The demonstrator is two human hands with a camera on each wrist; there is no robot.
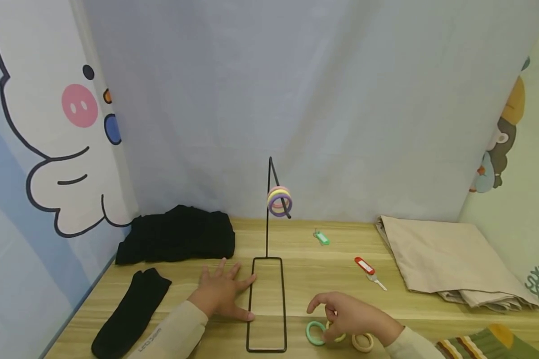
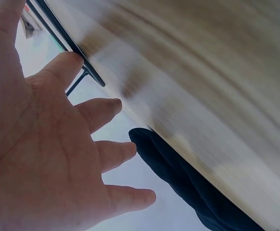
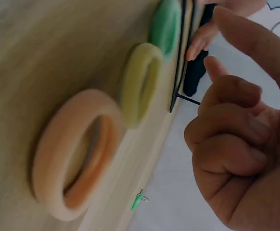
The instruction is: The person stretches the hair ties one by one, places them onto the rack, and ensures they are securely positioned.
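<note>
My left hand (image 1: 222, 291) lies with fingers spread at the left side of a black wire stand (image 1: 284, 299), thumb and index finger at its base rod. On the stand's slanting arm hang a purple ring (image 1: 270, 206), a yellow one and a pink one. My right hand (image 1: 352, 314) hovers over three loose rings, holding nothing. Its thumb and index finger are apart, while the other fingers curl toward the palm. A green ring (image 3: 166, 31), a pale yellow ring (image 3: 130, 91) and a peach ring (image 3: 53, 154) lie on the table beneath it.
A black folded cloth (image 1: 179, 237) and a black sock (image 1: 132, 314) lie on the left. Behind the right hand are a green key tag (image 1: 322, 238) and a key with a red tag (image 1: 364, 265). Beige cloth (image 1: 449, 254) and a striped green sock (image 1: 482, 344) lie on the right.
</note>
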